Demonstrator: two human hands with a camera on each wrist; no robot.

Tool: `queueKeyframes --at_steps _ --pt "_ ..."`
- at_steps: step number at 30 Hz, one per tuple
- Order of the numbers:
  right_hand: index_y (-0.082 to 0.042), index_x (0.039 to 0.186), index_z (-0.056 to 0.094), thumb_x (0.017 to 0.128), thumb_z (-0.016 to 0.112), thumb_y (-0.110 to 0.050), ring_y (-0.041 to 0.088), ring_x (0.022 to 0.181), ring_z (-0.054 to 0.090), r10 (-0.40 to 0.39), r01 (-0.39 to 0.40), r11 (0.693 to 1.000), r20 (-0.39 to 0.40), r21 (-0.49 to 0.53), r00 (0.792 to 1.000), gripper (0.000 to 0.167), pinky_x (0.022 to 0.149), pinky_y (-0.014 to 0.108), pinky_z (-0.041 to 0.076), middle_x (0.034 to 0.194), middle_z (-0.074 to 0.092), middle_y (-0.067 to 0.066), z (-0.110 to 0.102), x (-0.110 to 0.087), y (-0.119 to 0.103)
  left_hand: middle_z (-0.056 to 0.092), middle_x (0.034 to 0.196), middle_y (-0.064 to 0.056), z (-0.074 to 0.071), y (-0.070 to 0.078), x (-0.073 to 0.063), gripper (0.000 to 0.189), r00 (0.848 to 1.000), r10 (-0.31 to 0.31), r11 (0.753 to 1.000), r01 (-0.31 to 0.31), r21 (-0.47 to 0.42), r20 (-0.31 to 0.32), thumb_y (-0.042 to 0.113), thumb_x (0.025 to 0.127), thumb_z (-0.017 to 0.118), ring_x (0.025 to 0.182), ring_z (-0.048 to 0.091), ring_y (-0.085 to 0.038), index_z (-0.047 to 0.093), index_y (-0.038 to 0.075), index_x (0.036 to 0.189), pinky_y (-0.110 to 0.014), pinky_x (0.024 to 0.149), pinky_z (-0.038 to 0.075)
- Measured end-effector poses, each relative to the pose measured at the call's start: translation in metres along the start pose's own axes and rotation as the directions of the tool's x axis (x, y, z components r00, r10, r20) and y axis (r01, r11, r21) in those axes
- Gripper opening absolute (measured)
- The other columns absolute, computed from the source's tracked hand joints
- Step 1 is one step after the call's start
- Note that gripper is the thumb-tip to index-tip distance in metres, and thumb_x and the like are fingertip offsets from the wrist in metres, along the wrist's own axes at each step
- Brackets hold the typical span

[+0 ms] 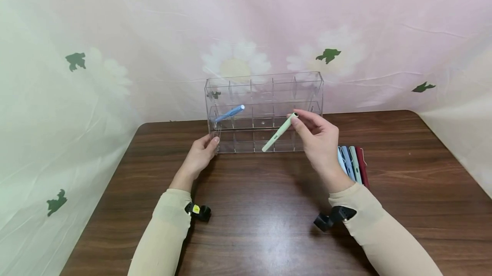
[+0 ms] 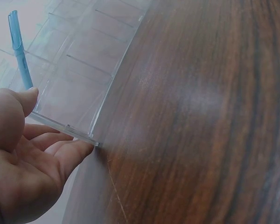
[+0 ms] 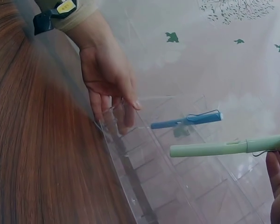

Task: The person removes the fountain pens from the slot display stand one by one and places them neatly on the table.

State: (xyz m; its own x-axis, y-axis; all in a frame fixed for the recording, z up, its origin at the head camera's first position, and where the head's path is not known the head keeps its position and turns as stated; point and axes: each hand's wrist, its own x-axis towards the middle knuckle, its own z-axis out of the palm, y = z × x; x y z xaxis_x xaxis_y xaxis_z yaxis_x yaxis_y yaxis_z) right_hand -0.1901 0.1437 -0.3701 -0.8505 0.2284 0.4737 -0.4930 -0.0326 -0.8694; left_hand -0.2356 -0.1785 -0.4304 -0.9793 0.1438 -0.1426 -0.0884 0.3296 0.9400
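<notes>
A clear tiered pen rack (image 1: 263, 135) with divided slots stands at the back of the table. My left hand (image 1: 201, 152) grips its lower left corner, thumb on the front and fingers behind the side wall, as the left wrist view shows. A blue pen (image 1: 229, 113) leans in a slot at the rack's left end. In front of the rack's right part, my right hand (image 1: 319, 139) pinches a light green pen (image 1: 279, 133) by its capped end between thumb and fingers. The green pen slants down to the left, its lower end overlapping the bottom tier in the head view.
To the right of the rack, partly behind the right forearm, several pens lie side by side: light blue, blue (image 1: 347, 162), grey-green (image 1: 355, 165) and dark red (image 1: 362, 167). A flowered cloth (image 1: 246, 19) hangs behind the wooden table (image 1: 253, 216).
</notes>
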Motion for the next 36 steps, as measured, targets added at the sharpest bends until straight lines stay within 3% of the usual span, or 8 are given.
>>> queueKeyframes --at_steps 3,6,12,17,24,27,33,36 --pt "0.002 0.12 0.08 0.098 0.079 -0.002 0.005 0.088 0.078 -0.007 0.007 0.999 -0.006 -0.043 1.0 0.023 0.081 0.022 0.064 0.103 0.085 -0.001 -0.005 0.0 -0.001 0.048 0.083 0.002 0.0 0.0 0.0 0.049 1.0 0.007 1.0 -0.007 -0.003 0.003 0.034 0.117 0.046 0.073 0.043 -0.012 0.055 -0.004 0.147 -0.024 0.065 0.039" --pt "0.002 0.12 0.08 0.097 0.08 -0.005 0.004 0.091 0.078 -0.017 0.017 0.998 -0.003 -0.056 1.0 0.024 0.083 0.02 0.064 0.103 0.085 -0.003 -0.011 -0.001 -0.001 0.049 0.084 0.001 0.0 0.001 0.0 0.05 1.0 0.005 1.0 -0.005 0.002 0.005 0.034 0.117 0.046 0.074 0.045 -0.013 0.054 -0.003 0.149 -0.025 0.07 0.043" --pt "0.009 0.118 0.078 0.097 0.079 -0.001 0.002 0.088 0.077 -0.029 0.028 0.997 -0.018 -0.071 0.999 0.024 0.075 0.014 0.059 0.098 0.084 -0.012 -0.02 0.0 -0.001 0.055 0.1 -0.009 0.0 -0.001 -0.001 0.054 1.0 -0.006 1.0 0.006 0.016 0.011 0.036 0.118 0.045 0.1 0.056 -0.023 0.049 0.0 0.158 -0.037 0.099 0.053" --pt "0.009 0.117 0.078 0.096 0.079 0.002 -0.001 0.075 0.07 -0.004 0.002 0.998 -0.031 -0.058 1.0 0.022 0.06 0.013 0.049 0.095 0.084 -0.011 -0.027 0.0 -0.003 0.062 0.135 -0.022 0.001 -0.001 -0.001 0.057 1.0 -0.015 1.0 0.015 0.007 0.02 0.036 0.118 0.044 0.129 0.06 -0.03 0.043 0.0 0.163 -0.046 0.121 0.05" --pt "0.006 0.116 0.079 0.095 0.079 0.003 0.002 0.087 0.078 0.012 -0.015 0.997 -0.043 -0.077 0.999 0.02 0.078 0.015 0.061 0.095 0.084 -0.01 -0.039 -0.001 -0.005 0.043 0.168 -0.024 0.0 -0.001 -0.001 0.06 0.999 -0.006 1.0 0.007 -0.026 0.047 0.034 0.119 0.042 0.157 0.042 -0.039 0.033 0.0 0.168 -0.051 0.127 0.039" --pt "0.009 0.117 0.078 0.096 0.079 0.002 0.002 0.085 0.077 0.018 -0.022 0.994 -0.045 -0.109 0.999 0.023 0.072 0.014 0.059 0.095 0.084 -0.011 -0.043 -0.002 -0.007 0.047 0.164 -0.025 0.0 0.0 -0.001 0.059 0.999 -0.003 1.0 0.004 -0.026 0.044 0.034 0.119 0.042 0.154 0.046 -0.038 0.035 0.0 0.167 -0.051 0.127 0.04" --pt "0.009 0.117 0.078 0.097 0.079 0.0 0.003 0.077 0.075 0.044 -0.05 0.992 -0.054 -0.12 0.998 0.022 0.064 0.016 0.061 0.094 0.084 -0.007 -0.053 -0.004 -0.012 0.057 0.105 -0.015 0.001 -0.001 0.0 0.052 1.0 0.002 1.0 -0.002 0.002 0.011 0.034 0.118 0.045 0.108 0.058 -0.03 0.051 -0.003 0.154 -0.045 0.107 0.052" --pt "0.008 0.116 0.078 0.097 0.078 0.0 0.003 0.08 0.077 0.04 -0.048 0.99 -0.064 -0.131 0.997 0.021 0.069 0.017 0.063 0.093 0.083 -0.008 -0.058 -0.005 -0.013 0.058 0.108 -0.014 0.001 -0.002 0.0 0.052 1.0 0.001 1.0 -0.001 0.0 0.013 0.033 0.118 0.045 0.109 0.058 -0.028 0.05 -0.002 0.156 -0.047 0.112 0.053"
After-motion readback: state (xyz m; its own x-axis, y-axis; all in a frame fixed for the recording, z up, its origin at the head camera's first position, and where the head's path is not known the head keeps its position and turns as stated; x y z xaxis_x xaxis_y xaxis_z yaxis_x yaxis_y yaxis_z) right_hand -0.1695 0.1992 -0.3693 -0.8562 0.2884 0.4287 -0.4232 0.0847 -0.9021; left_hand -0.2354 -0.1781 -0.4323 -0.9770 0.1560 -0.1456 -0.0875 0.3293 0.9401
